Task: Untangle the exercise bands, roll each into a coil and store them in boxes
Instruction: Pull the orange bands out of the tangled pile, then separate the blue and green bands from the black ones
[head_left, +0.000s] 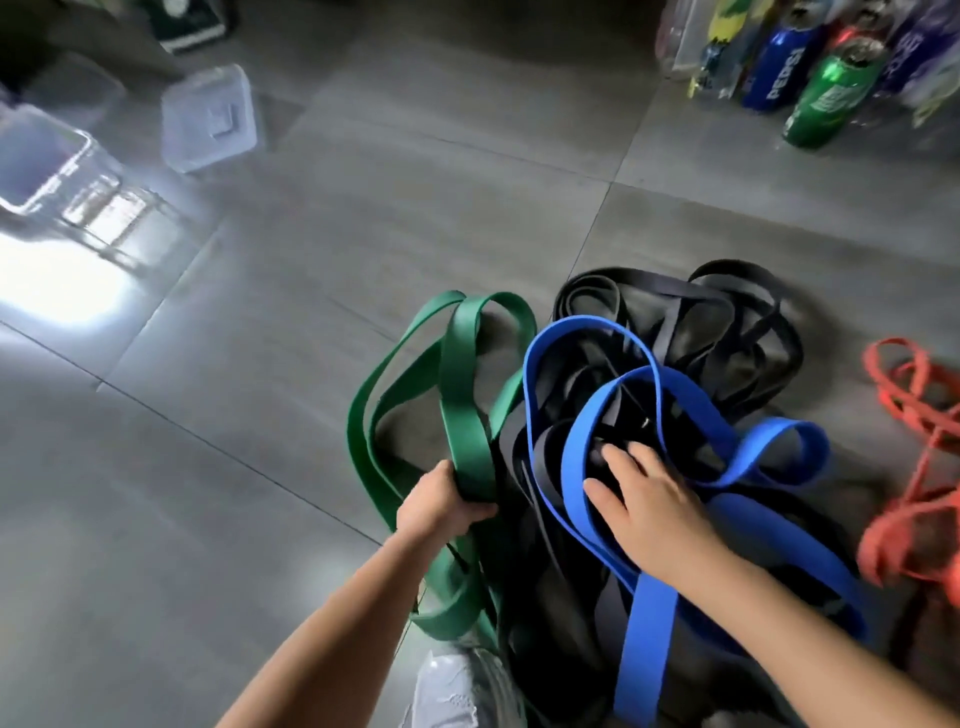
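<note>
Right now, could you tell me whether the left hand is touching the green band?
Touching. The head view shows the left hand with its fingers curled round the green band, gripping it above the floor.

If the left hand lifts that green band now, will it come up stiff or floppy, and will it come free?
Likely floppy: the green band lies in loose curving loops on the floor. Probably not free: beside the left hand it meets the black bands, which may drag along.

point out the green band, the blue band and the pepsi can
green band (460, 389), head view, on its wide upright loop
blue band (647, 623), head view, on the flat strap nearest the camera
Pepsi can (779, 67), head view, on its blue side
</note>
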